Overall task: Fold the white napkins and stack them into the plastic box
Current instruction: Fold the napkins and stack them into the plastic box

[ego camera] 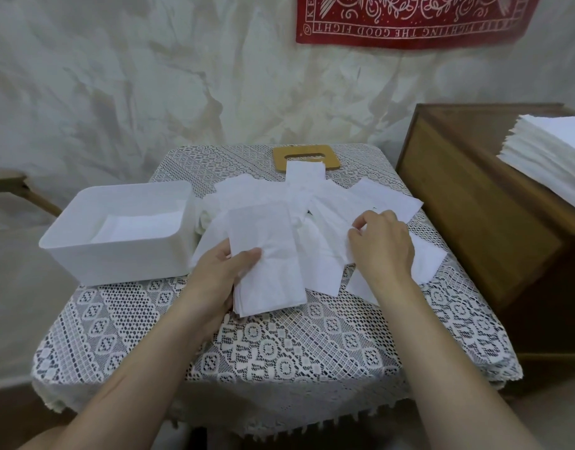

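Setting: a small counter under a lace cloth, before a pale draped wall with a red banner hung above.
Plastic box: open at the counter's left edge, with a few white napkins already flat in the bottom. It sits close to the working hands, probably so a finished stack can go straight in.
Right hand: fingers curled together on the edge of one of the loose napkins fanned across the middle of the counter, apparently pinching it up for the stack.
Left hand: thumb on top and fingers hidden beneath, clamped on a folded stack just right of the box, likely to keep the layers squared.
Supply: a tall unfolded pile waits on the wooden cabinet at the right, well apart.
Lid: a wooden lid lies at the far edge, partly under a napkin.
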A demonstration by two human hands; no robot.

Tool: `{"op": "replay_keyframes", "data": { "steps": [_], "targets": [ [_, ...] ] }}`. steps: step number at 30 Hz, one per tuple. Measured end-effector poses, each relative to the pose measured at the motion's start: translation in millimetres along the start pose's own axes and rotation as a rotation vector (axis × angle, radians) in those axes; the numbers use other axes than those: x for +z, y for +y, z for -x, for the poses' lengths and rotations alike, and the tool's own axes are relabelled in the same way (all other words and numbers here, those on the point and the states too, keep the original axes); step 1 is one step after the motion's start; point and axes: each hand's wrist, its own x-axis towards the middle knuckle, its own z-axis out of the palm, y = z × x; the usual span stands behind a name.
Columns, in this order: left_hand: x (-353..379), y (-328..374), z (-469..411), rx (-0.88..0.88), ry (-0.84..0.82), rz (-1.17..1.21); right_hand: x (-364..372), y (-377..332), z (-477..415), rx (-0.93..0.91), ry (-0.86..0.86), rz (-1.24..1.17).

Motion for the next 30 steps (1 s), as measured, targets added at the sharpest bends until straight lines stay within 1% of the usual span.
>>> {"op": "replay_keyframes", "data": {
  "steps": [3, 6, 9, 11, 13, 15, 19, 21, 27, 30],
  "targets": [
    [0, 1, 0, 0.002, 0.013, 0.020, -5, -1, 1, -0.036, 0.022, -0.055],
    [-1, 1, 4, 0.009, 0.018, 0.018, -23, -9, 12, -0.131, 0.027, -0.157],
    [-2, 3, 10, 0.016, 0.035, 0.029, -37, -18, 39, -0.244, -0.047, -0.179],
    [-3, 4, 14, 0.020, 0.039, 0.028, -37, -21, 55, -0.277, -0.159, -0.163],
    [-4, 6, 17, 0.026, 0.042, 0.034, -32, -20, 63, -0.261, -0.280, -0.167],
    [-6, 7, 19, 0.031, 0.045, 0.039, -29, -16, 64, -0.237, -0.326, -0.169],
    [-9, 7, 19, 0.041, 0.045, 0.050, -23, -10, 50, -0.157, -0.239, -0.134],
    [-10, 7, 18, 0.046, 0.038, 0.051, -20, -10, 42, -0.098, -0.238, -0.139],
    [-9, 5, 16, 0.036, 0.032, 0.040, -9, -16, 26, 0.029, -0.324, -0.345],
    [-9, 6, 16, 0.036, 0.029, 0.049, -8, -16, 23, 0.003, -0.338, -0.454]
  ]
}}
